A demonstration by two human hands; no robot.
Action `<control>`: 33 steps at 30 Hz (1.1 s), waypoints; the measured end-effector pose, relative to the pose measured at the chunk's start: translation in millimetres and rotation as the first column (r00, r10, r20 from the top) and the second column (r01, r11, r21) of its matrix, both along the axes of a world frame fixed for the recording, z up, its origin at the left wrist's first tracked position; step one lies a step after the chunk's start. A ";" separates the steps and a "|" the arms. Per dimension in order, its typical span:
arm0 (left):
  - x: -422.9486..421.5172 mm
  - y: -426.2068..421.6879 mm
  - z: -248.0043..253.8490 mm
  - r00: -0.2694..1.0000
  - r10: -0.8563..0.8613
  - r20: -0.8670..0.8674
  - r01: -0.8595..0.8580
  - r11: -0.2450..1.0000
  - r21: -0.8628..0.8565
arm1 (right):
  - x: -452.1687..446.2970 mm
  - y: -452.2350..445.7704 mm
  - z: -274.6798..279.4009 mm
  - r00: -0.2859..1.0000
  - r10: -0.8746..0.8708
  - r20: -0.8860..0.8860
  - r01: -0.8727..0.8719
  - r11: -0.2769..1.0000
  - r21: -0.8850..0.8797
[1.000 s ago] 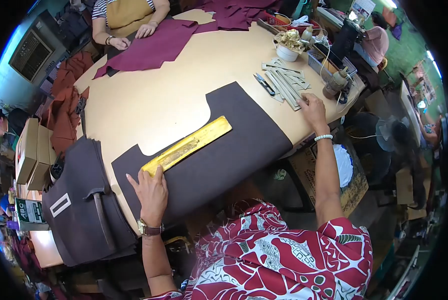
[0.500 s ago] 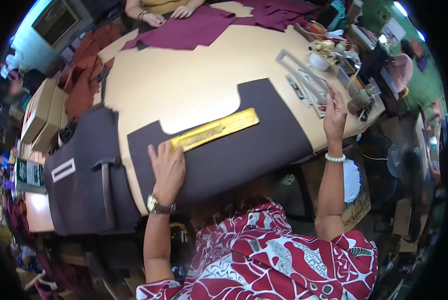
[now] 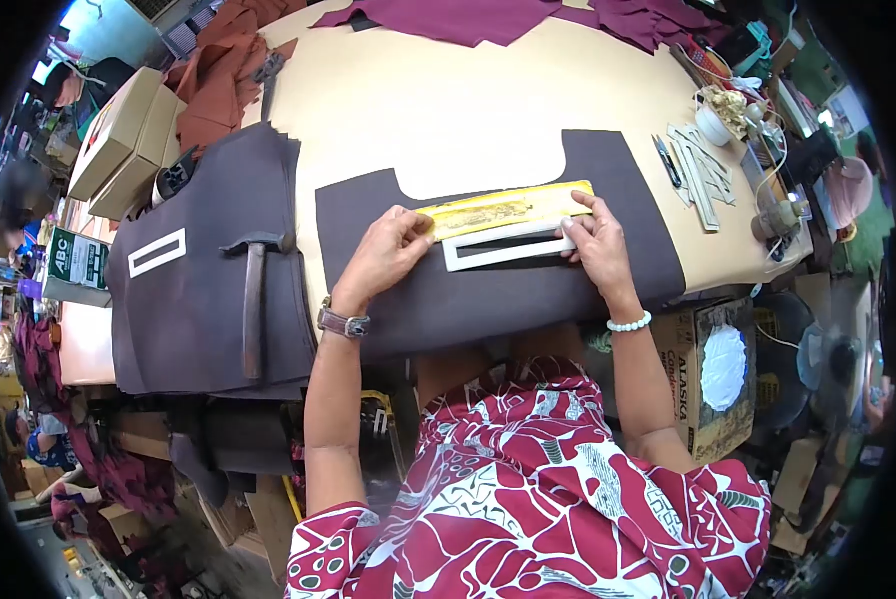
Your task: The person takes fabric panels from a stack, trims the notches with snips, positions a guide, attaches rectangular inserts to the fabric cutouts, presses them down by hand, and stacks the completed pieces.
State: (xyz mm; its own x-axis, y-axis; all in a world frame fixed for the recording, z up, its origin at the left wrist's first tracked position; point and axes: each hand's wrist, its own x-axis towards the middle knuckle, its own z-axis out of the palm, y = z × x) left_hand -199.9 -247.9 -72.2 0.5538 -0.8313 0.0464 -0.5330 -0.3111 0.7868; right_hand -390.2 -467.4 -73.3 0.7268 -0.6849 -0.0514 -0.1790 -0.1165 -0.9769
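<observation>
A yellow bar (image 3: pixel 508 209) lies over a dark sheet (image 3: pixel 528 299), a white frame (image 3: pixel 498 237) along its 6 o'clock edge. A person's left hand (image 3: pixel 386 250) pinches the bar's 9 o'clock end; the right hand (image 3: pixel 600 248) clasps frame and bar at 3 o'clock. Beyond, a hammer (image 3: pixel 254 299) rests near 9 o'clock.

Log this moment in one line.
left hand: at left end of yellow bar | right hand: holding white frame at right end | frame: along bar's near side, over dark panel
</observation>
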 end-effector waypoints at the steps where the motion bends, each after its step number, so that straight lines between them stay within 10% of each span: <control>1: -0.7 1.1 -0.5 1.000 -0.001 -0.010 0.001 1.000 -0.001 | 0.5 -0.6 0.7 1.000 -0.016 -0.018 0.016 1.000 -0.009; 33: -19.1 -2.2 3.9 0.992 0.029 0.124 -0.032 0.999 0.021 | -2.8 2.6 -6.6 0.965 -0.210 -0.160 0.129 0.903 -0.409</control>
